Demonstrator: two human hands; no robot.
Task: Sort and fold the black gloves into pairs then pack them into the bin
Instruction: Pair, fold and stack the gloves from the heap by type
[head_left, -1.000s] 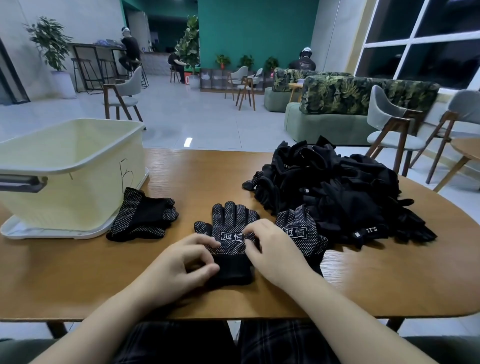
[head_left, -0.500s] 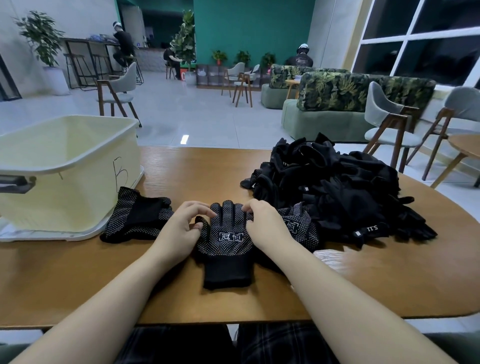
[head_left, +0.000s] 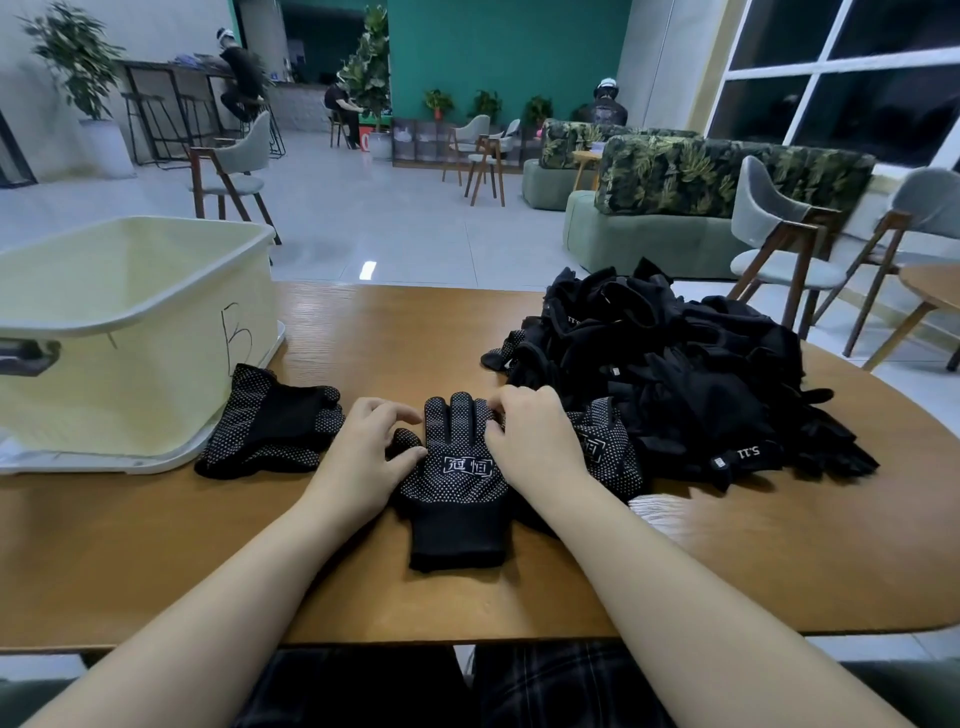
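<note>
A black dotted glove (head_left: 457, 483) with a white logo lies flat on the wooden table (head_left: 363, 571), fingers pointing away from me. My left hand (head_left: 363, 452) rests at its left edge, thumb on the glove's thumb, fingers curled. My right hand (head_left: 535, 436) lies over its right fingers and pinches the fingertips. A second dotted glove (head_left: 608, 452) lies partly under my right hand. A folded dotted pair (head_left: 270, 426) lies beside the cream bin (head_left: 130, 332). A heap of black gloves (head_left: 675, 374) fills the right side.
The bin stands on its lid at the table's left, marked with a handwritten letter. Chairs (head_left: 779, 249), sofas and a few seated people fill the room beyond the table's far edge.
Both hands have slid from the glove's cuff area up to its fingers. The glove now lies flatter and straighter. The view has tilted slightly.
</note>
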